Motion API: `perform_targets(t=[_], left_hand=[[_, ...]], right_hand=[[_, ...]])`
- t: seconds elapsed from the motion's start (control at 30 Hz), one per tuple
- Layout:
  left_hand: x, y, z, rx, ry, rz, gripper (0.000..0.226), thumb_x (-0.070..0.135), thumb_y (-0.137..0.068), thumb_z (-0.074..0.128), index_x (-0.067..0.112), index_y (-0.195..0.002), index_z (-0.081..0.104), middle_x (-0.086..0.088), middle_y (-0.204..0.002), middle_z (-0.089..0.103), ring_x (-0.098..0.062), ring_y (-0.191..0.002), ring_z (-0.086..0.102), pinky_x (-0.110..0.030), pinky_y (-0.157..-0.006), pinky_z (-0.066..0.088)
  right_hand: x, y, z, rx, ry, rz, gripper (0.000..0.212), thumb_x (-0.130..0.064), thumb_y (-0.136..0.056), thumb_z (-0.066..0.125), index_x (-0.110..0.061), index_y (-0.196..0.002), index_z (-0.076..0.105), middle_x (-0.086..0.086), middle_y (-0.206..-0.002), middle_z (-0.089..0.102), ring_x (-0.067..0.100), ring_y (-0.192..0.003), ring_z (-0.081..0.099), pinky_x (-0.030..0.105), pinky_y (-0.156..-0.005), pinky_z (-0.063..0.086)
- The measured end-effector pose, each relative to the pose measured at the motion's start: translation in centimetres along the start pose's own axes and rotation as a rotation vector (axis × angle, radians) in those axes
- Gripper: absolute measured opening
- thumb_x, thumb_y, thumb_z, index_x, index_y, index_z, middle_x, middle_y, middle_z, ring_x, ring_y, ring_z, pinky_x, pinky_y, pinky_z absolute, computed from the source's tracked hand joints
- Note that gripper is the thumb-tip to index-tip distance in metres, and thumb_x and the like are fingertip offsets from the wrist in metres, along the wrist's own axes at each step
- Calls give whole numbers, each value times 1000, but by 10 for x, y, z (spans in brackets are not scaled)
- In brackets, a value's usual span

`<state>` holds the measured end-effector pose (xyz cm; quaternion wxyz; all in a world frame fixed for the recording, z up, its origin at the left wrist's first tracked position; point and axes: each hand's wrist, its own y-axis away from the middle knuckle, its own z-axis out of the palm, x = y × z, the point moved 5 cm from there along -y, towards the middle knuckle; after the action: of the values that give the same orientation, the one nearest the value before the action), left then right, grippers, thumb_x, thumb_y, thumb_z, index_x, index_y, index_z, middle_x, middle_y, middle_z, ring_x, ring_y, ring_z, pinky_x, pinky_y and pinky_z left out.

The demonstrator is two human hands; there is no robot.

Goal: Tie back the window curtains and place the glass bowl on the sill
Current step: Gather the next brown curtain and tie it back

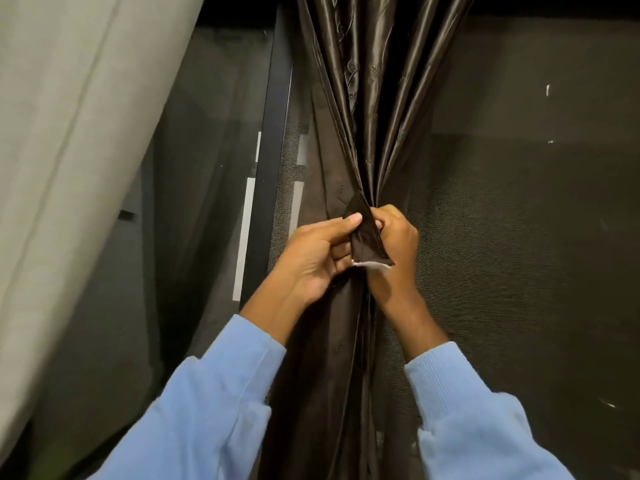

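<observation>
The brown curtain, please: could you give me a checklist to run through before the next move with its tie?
1. The brown curtain is gathered into one bunch: ok.
2. The left hand pinches the fabric strip: ok.
3. The right hand grips the bunch behind the strip: ok.
4. Strip fastened round the bunch: cannot tell, the hands cover it.
5. The grey curtain tied back: cannot tell; no tie shows on it.
6. The glass bowl and sill in view: not ok.
</observation>
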<state>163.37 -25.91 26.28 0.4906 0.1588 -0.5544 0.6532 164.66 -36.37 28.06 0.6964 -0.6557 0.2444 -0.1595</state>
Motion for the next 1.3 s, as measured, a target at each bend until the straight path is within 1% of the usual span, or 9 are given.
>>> perform_targets(t=[0.17,0.3,0.43,0.67,0.8,0.93,1.03,1.17,1.3], left_hand=[[20,7,-17,314,-6,274,12,7,-91,60,7,-81,68,-5,-72,73,-16,-67,71,-28,-64,59],[9,-3,-36,442,108,170,7,20,-88,65,16,-83,68,0,-82,72,-12,-75,68,-26,-61,50],[-21,-14,-25,251,413,43,17,28,-91,59,19,-104,63,4,-83,66,-4,-58,53,-18,-48,35],[-31,-20,-2,-30,436,152,15,30,-79,59,18,-87,57,7,-52,50,-2,-36,39,-10,-33,23],[-35,-24,-1,-3,496,184,11,29,-78,59,18,-80,56,9,-49,51,-1,-35,38,-9,-34,25],[-33,-25,-2,-53,594,233,17,19,-79,58,17,-64,51,8,-47,41,-1,-38,38,-12,-38,26],[-32,-25,-6,5,370,275,11,16,-80,62,9,-76,55,6,-44,43,-1,-33,32,-13,-39,26],[-28,-22,2,228,129,354,16,3,-85,64,7,-70,63,4,-53,60,-3,-43,49,-13,-46,42],[-27,-21,10,257,175,363,15,4,-87,64,8,-72,62,5,-50,59,-2,-44,52,-14,-47,44]], right_hand=[[2,-1,6,-45,52,-21,23,-4,-85,69,-8,-106,75,3,-85,63,10,-75,61,3,-66,39],[-2,1,6,-21,25,-20,34,3,-83,68,-8,-115,72,2,-91,64,5,-81,59,0,-72,40],[-1,3,5,39,-53,-15,31,-1,-82,71,-10,-111,74,-1,-88,65,-2,-76,59,2,-71,41],[9,9,8,99,-242,145,23,1,-85,65,-16,-97,75,-8,-84,68,-3,-77,64,12,-68,46],[15,11,10,96,-398,271,37,3,-85,62,-33,-90,70,-4,-89,73,5,-82,69,22,-73,55],[20,15,14,148,-547,364,41,17,-75,57,-23,-66,60,-9,-54,62,0,-50,56,19,-51,47],[22,16,18,179,-517,328,49,20,-76,55,-24,-52,54,-10,-57,55,3,-56,52,23,-58,44],[22,21,20,206,-531,348,41,10,-87,57,-26,-69,58,-15,-74,63,-6,-67,60,10,-69,48],[19,21,21,156,-676,319,37,-1,-89,53,-18,-55,52,-13,-52,54,-1,-49,46,21,-51,41]])
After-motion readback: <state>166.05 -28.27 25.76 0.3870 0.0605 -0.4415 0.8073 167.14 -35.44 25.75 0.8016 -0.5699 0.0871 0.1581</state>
